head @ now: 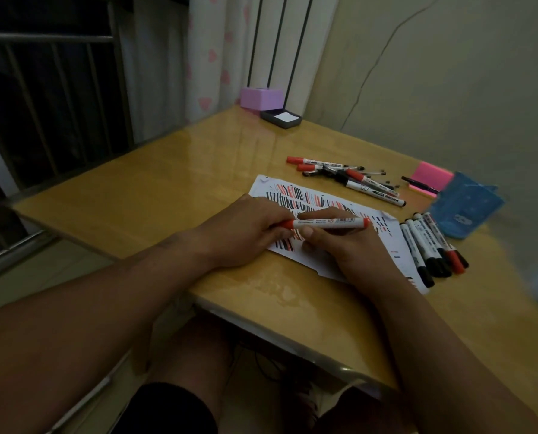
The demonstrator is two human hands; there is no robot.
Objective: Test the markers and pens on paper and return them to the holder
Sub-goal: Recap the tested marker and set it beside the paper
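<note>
Both hands hold one red marker [327, 222] level, just above the paper [397, 242]. The left hand [245, 233] pinches its left red end with curled fingers. The right hand [349, 245] grips the white barrel, thumb in front. The light is dim, so I cannot tell if the cap is on. The paper lies on the table [167, 183] and is full of red and black strokes. Behind it lies a pile [349, 177] of markers and pens. To the right is a row [430, 245] of markers, near a blue holder [468, 208], which seems to lie on its side.
</note>
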